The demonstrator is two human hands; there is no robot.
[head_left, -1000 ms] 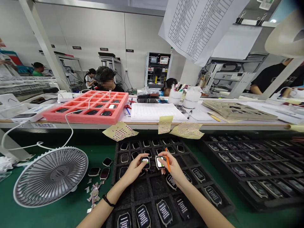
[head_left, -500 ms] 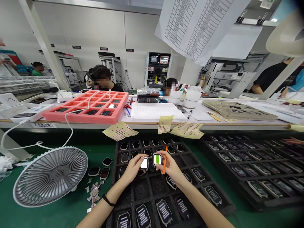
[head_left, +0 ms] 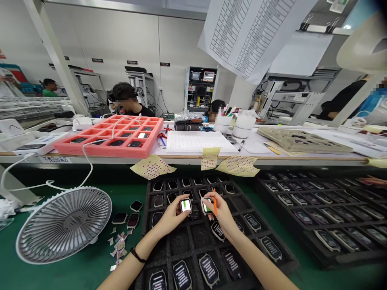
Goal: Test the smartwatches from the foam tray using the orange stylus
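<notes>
In the head view, the only one here, your left hand (head_left: pixel 177 211) is grasping the left watch (head_left: pixel 186 206), the thumb at its near edge and a finger over the far edge. Your right hand (head_left: pixel 220 209) is grasping the right watch (head_left: pixel 207 205) with the fingertips, and it carries also the orange stick (head_left: pixel 215 202), which stands nearly upright just beside this watch, on its right. The relation which matters most is between the two watches: they are side by side, near but apart, both above the black tray (head_left: pixel 199 235). The left watch lies to the right of the left palm, the right watch to the left of the right palm, so each is nearest to the hand that holds it. The long axis of the left watch seems to go away from you; for the right watch, fingers cover a part and I cannot tell surely. Both screens are lit and turned toward you. Your forearms come from the near edge and lean inward, so that the hands face each other, about equally far from you.
</notes>
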